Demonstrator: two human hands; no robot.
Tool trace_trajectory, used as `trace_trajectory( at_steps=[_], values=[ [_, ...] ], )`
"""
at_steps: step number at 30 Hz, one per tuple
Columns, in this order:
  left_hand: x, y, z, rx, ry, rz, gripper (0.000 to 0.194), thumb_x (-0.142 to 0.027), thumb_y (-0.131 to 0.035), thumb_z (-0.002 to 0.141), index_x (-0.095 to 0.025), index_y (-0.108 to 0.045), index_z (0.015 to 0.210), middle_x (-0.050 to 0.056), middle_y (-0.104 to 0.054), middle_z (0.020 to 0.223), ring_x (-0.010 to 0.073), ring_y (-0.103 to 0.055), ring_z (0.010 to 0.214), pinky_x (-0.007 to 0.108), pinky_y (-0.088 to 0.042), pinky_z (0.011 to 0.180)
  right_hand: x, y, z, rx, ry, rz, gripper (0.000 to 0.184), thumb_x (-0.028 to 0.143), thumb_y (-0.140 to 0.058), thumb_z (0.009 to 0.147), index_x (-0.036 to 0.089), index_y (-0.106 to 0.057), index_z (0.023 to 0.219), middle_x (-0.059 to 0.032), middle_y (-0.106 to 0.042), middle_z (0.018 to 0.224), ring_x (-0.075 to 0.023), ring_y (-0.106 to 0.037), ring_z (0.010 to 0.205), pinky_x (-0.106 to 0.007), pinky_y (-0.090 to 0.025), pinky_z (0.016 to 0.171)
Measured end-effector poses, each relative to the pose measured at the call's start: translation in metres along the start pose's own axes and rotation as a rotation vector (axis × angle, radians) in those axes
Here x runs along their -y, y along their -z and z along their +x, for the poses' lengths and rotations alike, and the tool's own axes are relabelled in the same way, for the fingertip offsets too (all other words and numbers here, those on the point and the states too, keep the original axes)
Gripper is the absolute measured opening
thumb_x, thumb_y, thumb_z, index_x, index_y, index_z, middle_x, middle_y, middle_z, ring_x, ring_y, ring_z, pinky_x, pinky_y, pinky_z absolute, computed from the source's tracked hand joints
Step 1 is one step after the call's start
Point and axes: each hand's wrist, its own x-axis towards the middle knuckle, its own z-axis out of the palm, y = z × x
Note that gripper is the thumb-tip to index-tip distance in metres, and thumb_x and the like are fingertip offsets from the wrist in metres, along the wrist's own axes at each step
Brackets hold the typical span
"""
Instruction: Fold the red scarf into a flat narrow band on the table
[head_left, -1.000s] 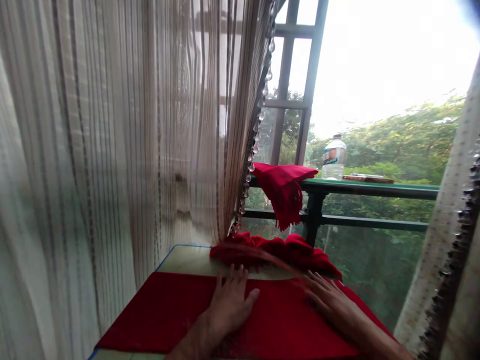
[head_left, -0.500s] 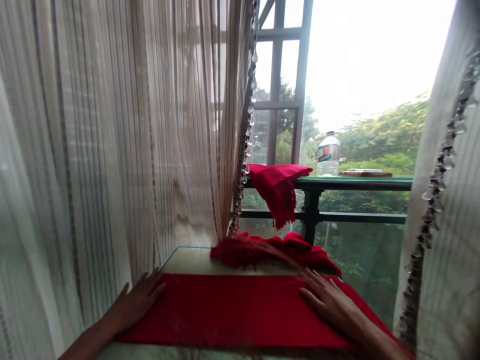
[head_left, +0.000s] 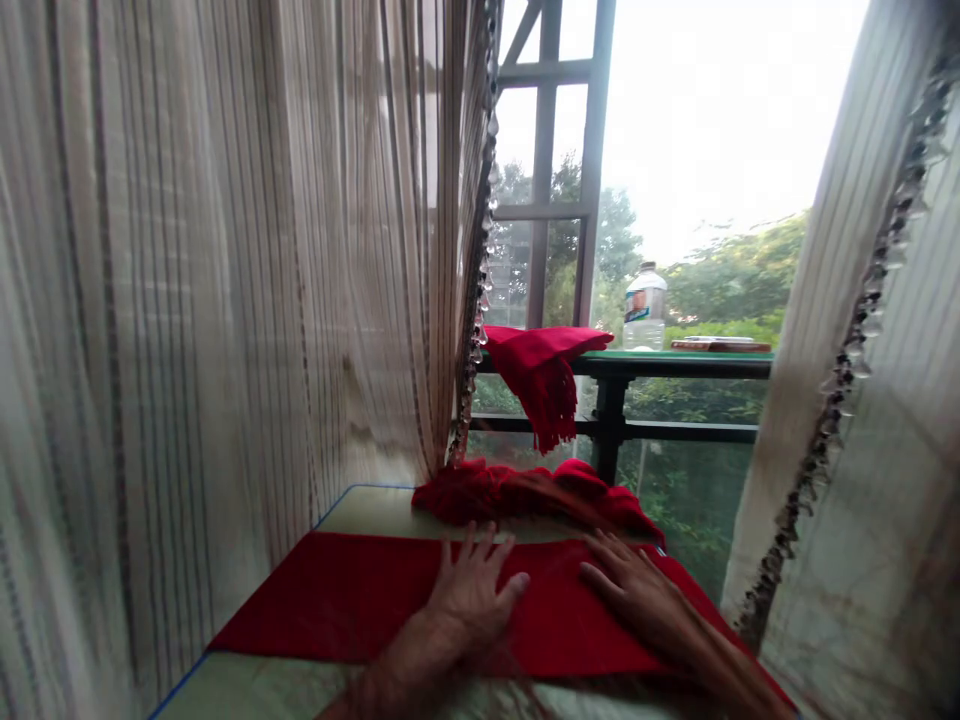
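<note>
Got a pale, slightly greenish worktop here with a thin blue edge, pushed up by the curtains, and a flat red cloth lying across it in a wide band. Bare worktop shows in front of the band and in a strip behind it.

Both hands are palm down at the cloth. The left hand is around the middle, fingers fanned apart, thumb out toward the other hand. The right hand is near the right end, thumb apart and the other fingers much closer together. Neither one is gripping anything; can't tell how hard they're pressing.

Behind that there's a bunched-up red heap along the far edge. Past it, a fringed red piece hangs over a dark green railing, and a clear bottle with a label stands upright on top, with a flat brownish item just to the right of it.

Room-wise: sheer striped curtain filling the left, another curtain on the right, both with beaded trim. Between them, a gridded window frame, trees and very bright sky.
</note>
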Motion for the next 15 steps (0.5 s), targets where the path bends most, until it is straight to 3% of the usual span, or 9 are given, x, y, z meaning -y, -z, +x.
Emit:
trace_trajectory(
  at_steps=[2, 5, 9, 12, 15],
  values=[
    [-0.013, -0.009, 0.0, 0.027, -0.029, -0.015, 0.069, -0.072, -0.03, 0.101, -0.039, -0.037, 0.161, -0.001, -0.024, 0.171, 0.0327, -0.015, 0.16, 0.062, -0.014, 0.128, 0.0, 0.001, 0.0, 0.008, -0.001, 0.001, 0.075, 0.068, -0.034, 0.098, 0.024, -0.046, 0.158, -0.0106, -0.033, 0.169, -0.0307, -0.025, 0.157, -0.054, -0.018, 0.128],
    [0.01, -0.009, -0.007, 0.049, 0.021, 0.023, 0.064, -0.061, -0.028, 0.105, -0.032, -0.04, 0.161, 0.004, -0.03, 0.17, 0.0346, -0.021, 0.158, 0.068, -0.01, 0.126, 0.002, 0.001, 0.0, 0.011, -0.002, 0.01, 0.074, 0.067, -0.036, 0.098, 0.023, -0.048, 0.157, -0.0115, -0.034, 0.168, -0.0317, -0.025, 0.157, -0.056, -0.018, 0.128],
    [0.089, 0.012, -0.03, 0.071, 0.138, 0.138, 0.057, -0.045, -0.031, 0.107, -0.029, -0.038, 0.162, 0.004, -0.028, 0.17, 0.0319, -0.019, 0.159, 0.064, -0.011, 0.126, 0.006, 0.002, 0.0, 0.01, -0.006, 0.033, 0.072, 0.065, -0.037, 0.098, 0.025, -0.049, 0.156, -0.0108, -0.034, 0.168, -0.0318, -0.023, 0.158, -0.058, -0.015, 0.128],
    [0.157, 0.034, -0.06, 0.09, 0.272, 0.222, 0.055, -0.037, -0.031, 0.107, -0.026, -0.041, 0.16, 0.007, -0.025, 0.17, 0.036, -0.018, 0.158, 0.067, -0.017, 0.123, 0.008, 0.004, -0.002, 0.023, -0.006, 0.048, 0.072, 0.065, -0.036, 0.099, 0.024, -0.047, 0.157, -0.0116, -0.032, 0.169, -0.0307, -0.022, 0.159, -0.057, -0.013, 0.128],
    [0.21, 0.055, -0.09, 0.081, 0.379, 0.287, 0.055, -0.02, -0.032, 0.103, -0.024, -0.052, 0.154, 0.005, -0.029, 0.169, 0.0356, -0.018, 0.158, 0.065, -0.019, 0.123, 0.011, 0.009, -0.003, 0.039, -0.007, 0.054, 0.075, 0.066, -0.036, 0.1, 0.02, -0.044, 0.159, -0.0141, -0.03, 0.17, -0.0313, -0.02, 0.159, -0.058, -0.011, 0.128]
  ],
)
